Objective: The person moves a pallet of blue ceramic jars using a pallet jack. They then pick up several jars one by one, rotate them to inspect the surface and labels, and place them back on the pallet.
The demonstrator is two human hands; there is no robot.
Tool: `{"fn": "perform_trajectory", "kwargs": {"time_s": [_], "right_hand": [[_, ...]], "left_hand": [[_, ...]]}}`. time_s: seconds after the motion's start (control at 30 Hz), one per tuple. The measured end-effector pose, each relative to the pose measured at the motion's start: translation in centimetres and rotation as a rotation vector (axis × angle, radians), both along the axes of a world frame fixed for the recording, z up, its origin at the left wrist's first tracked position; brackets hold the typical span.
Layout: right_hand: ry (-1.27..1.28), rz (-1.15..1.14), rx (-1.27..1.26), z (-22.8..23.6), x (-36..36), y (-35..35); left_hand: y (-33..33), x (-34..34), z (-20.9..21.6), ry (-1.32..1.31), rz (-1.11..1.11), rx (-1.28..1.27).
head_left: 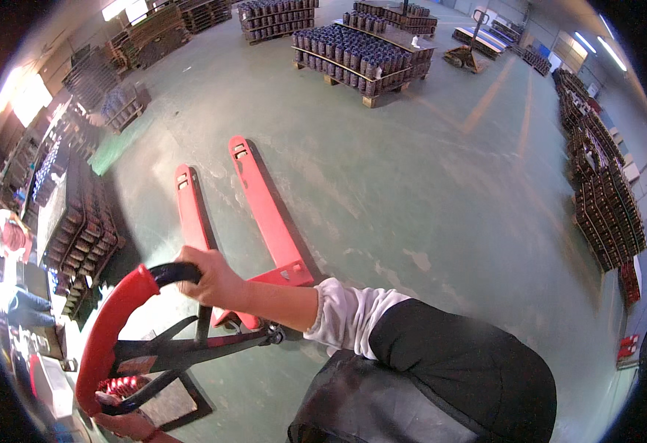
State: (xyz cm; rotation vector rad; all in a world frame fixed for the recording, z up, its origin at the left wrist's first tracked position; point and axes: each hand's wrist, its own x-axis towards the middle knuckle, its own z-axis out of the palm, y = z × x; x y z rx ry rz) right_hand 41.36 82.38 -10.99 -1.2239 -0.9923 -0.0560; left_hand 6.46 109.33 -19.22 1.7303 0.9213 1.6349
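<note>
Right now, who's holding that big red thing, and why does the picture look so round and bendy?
There's no robot here, just a person using bare hands. The camera sits on their head and looks down, and its very wide lens bends straight edges. The big red thing is a pallet truck, a low cart with two long forks near the green floor. The right hand grips the dark part of its looped handle. The left hand is at the handle's near end, but its fingers are hard to see. Farther off, dark bottle-shaped things stand packed together on a wooden pallet.
</note>
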Motion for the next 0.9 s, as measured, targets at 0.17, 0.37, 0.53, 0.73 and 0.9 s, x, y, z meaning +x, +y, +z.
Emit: {"fn": "perform_trajectory", "kwargs": {"time_s": [0.17, 0.37, 0.53, 0.73, 0.9], "right_hand": [[0.075, 0.029, 0.008, 1.6, 12.7, 4.2], [0.097, -0.050, 0.024, 1.5, 23.0, 7.5], [0.132, -0.173, 0.069, 3.0, 35.4, 7.3], [0.124, -0.256, 0.085, 3.5, 50.1, 9.6], [0.202, -0.192, 0.121, 3.7, 62.0, 15.0]], "left_hand": [[-1.5, 13.9, 4.0, -0.079, 0.003, -0.108], [3.8, 29.8, 10.1, -0.116, -0.056, -0.058], [6.5, 46.0, 12.1, -0.276, -0.439, -0.116], [9.8, 62.8, 13.2, -0.213, -0.413, -0.103], [16.7, 74.1, 13.5, -0.147, -0.454, -0.020]]}}
